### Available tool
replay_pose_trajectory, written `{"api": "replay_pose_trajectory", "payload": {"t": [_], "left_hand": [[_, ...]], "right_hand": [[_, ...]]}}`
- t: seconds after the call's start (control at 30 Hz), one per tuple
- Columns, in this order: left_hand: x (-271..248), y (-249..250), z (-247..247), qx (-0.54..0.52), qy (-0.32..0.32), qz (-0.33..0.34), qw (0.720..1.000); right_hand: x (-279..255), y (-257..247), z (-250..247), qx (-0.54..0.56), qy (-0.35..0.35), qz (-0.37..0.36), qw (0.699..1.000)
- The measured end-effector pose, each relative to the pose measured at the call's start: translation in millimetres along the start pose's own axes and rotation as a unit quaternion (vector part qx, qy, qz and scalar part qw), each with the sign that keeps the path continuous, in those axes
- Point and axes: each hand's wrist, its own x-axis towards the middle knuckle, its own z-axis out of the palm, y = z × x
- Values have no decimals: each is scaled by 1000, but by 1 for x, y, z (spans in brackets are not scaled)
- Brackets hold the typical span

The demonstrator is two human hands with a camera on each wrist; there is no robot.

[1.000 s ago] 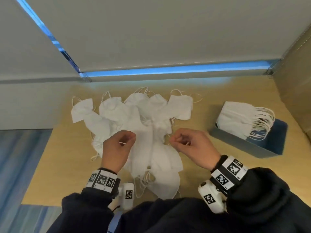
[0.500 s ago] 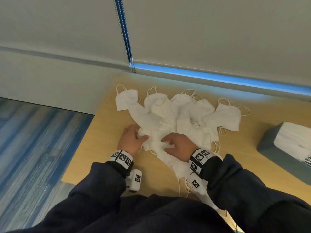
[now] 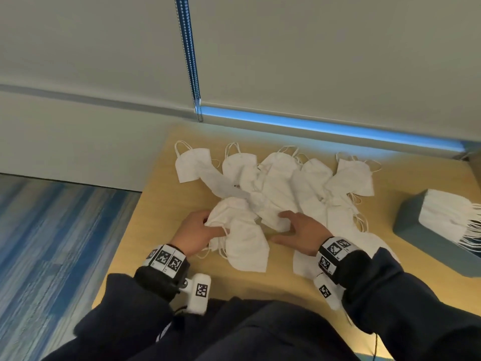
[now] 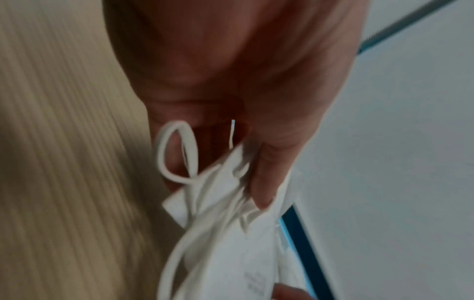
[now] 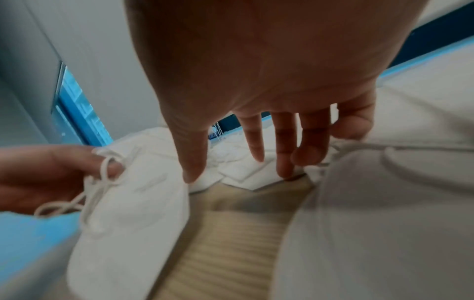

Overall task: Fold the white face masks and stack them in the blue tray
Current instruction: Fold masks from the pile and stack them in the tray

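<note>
Several loose white masks [image 3: 281, 188] lie in an overlapping pile on the wooden table [image 3: 145, 256]. My left hand [image 3: 212, 225] pinches the edge of one white mask [image 3: 244, 243] at the pile's near left; in the left wrist view the thumb and fingers [image 4: 261, 182] crumple its corner [image 4: 231, 253] beside an ear loop [image 4: 177, 154]. My right hand [image 3: 282, 227] hovers with fingers spread and straight; its fingertips [image 5: 283, 170] touch the pile just right of that mask [image 5: 128, 213]. The blue tray [image 3: 416, 230] at the right holds a stack of folded masks [image 3: 447, 217].
The table's left edge drops to a blue striped carpet [image 3: 52, 243]. A grey wall and a closed blind with a bead cord [image 3: 191, 61] stand behind the table. Another mask [image 3: 307, 259] lies under my right wrist near the front edge.
Both hands have come down from a raised pinch onto the pile's near left. My left hand has taken hold of a mask and drawn it nearer. The head view has swung left.
</note>
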Motion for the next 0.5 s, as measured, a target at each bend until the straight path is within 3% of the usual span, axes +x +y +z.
{"api": "replay_pose_trajectory", "payload": {"t": [0.1,0.2,0.3,0.4,0.5], "left_hand": [[-15,8,-10,-120,-27,0,992],[-21,14,-10,-185,-35,6,982],[-23,10,-12,-219,-47,2,975],[-21,2,-17,-289,-13,-28,957],[-19,-9,-22,-235,34,-40,971]], "right_hand": [[0,-29,-1,114,-3,-58,992],[-1,-62,7,216,-50,-105,970],[4,-78,11,251,-26,-79,964],[9,-69,8,247,-36,-45,967],[10,-47,6,199,-54,13,978]]}}
